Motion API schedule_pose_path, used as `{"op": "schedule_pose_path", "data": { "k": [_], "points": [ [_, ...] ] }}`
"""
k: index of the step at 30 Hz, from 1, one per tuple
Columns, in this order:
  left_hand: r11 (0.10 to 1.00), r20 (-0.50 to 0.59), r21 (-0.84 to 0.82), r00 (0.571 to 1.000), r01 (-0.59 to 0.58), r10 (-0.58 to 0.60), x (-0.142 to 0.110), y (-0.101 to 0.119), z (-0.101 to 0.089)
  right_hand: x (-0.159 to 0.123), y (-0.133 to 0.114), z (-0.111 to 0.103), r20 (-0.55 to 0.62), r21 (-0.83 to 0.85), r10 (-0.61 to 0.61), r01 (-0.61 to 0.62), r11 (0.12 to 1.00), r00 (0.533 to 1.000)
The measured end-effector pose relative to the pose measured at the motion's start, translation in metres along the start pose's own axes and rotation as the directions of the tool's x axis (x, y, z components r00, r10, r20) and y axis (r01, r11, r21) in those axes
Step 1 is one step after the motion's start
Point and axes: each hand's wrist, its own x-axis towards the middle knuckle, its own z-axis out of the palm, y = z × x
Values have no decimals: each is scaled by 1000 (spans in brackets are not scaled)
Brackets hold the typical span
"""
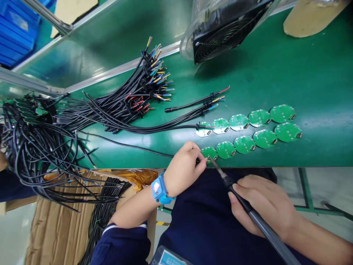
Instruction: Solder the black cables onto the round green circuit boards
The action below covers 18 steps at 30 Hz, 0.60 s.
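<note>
- Head view: left hand (183, 171) has thumb and forefinger closed in a pinch over the end of a black cable (138, 147), at the near row's leftmost green board (209, 151).
- Right hand (261, 202) has its fingers wrapped around a soldering iron (255, 216), gripped like a pen, its tip angled down to the same board.
- Board rests on the green bench (317, 81), close to the front edge, beside four others in its row; a second row of five boards (238, 122) lies behind.
- Step in hand, as judged: heating a wire joint on this board.
- Next move, as judged, calls for wire ends held still on their pads, tip bearing on the joint alone, fingertips clear of the hot shaft.
- Not verifiable: tip contact, solder condition and wire placement; the area is too small, and the pinching fingers partly cover it. Whether solder is also held cannot be told.
- Cut off by the frame: the iron's rear end, the badge (171, 257) below, and another person's dark sleeve (13, 186) at the left edge.
</note>
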Motion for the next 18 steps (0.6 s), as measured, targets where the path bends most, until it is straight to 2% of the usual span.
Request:
{"op": "schedule_pose_path", "data": {
  "k": [6,8,11,18],
  "points": [
    [1000,-3,9,1000,28,-28,0,3,-1,-2,5,-5,-25,42,158,-157,987,987],
    [999,-2,15,1000,28,-28,0,3,-1,-2,7,-6,-71,28,186,-185,982,980],
    [999,3,25,999,35,-35,0,4,-1,-3,11,-4,-121,4,185,-186,983,975],
    [998,-8,38,999,50,-49,0,6,0,-3,14,1,-59,12,145,-145,989,988]
  ]
}}
